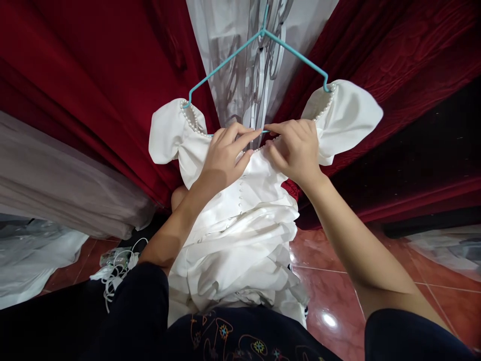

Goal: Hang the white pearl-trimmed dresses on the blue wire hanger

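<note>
A white dress (pixel 240 200) with puffed sleeves, a pearl-trimmed neckline and small buttons down the bodice hangs on a turquoise hanger (pixel 300 56). Its ruffled skirt bunches below, towards my body. My left hand (pixel 228 153) grips the neckline left of centre, its fingers reaching over the edge by the hanger's lower bar. On the other side of the centre, my right hand (pixel 296 150) holds the neckline between thumb and fingers. The fingertips of both hands come close together at the bar. The cloth inside each grip is partly hidden.
Red drapes (pixel 93 75) hang on the left, and dark red textured cloth (pixel 394 55) on the right. Behind the hanger are white fabric and a chain of pale hangers (pixel 259 75). White cords (pixel 116 273) lie at lower left, near the tiled floor (pixel 326 286).
</note>
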Demonstrator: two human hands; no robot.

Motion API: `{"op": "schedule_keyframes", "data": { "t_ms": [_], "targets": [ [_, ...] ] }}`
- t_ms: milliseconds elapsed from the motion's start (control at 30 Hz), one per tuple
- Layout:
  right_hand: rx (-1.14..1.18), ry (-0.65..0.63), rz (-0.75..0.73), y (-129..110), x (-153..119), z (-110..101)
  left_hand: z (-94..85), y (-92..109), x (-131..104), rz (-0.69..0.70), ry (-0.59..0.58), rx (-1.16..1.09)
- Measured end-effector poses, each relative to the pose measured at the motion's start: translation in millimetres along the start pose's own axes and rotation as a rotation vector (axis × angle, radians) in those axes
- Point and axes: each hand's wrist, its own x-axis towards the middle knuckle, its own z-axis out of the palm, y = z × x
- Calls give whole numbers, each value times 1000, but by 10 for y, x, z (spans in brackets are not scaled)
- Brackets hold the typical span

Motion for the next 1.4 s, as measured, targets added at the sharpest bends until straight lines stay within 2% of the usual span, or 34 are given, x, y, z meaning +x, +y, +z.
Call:
{"op": "schedule_keyframes", "data": {
  "t_ms": [67,100,200,233,267,333,433,633,767,900,1000,1167,1333,1400],
  "targets": [
    [9,51,3,-4,-5,39,-42,-60,-54,15,41,33],
    [11,61,7,-13,-3,49,-85,-106,-76,-4,100,63],
    [7,66,23,-50,-5,67,-281,-316,-106,-90,425,189],
    [7,65,25,-60,-8,74,-354,-406,-101,-121,515,215],
    [8,67,27,-67,-12,80,-422,-498,-89,-158,556,219],
    [5,77,30,-73,-19,93,-529,-674,-46,-256,517,181],
    [-9,90,46,-63,-23,105,-596,-853,44,-362,418,138],
    [-29,82,49,-33,-11,53,-596,-909,212,-359,331,146],
    [-22,-5,35,-46,30,-73,-695,-1026,274,-363,330,153],
    [-21,-86,-2,-69,70,-177,-852,-1124,241,-441,394,133],
    [-22,-112,12,-69,81,-206,-930,-1060,189,-552,424,132],
    [9,-123,64,-41,77,-239,-990,-996,196,-614,354,187],
    [-16,-95,51,-42,69,-219,-1005,-1198,112,-659,306,174],
    [-19,-87,55,-51,71,-197,-1012,-1251,-16,-650,211,176]
  ]
}}
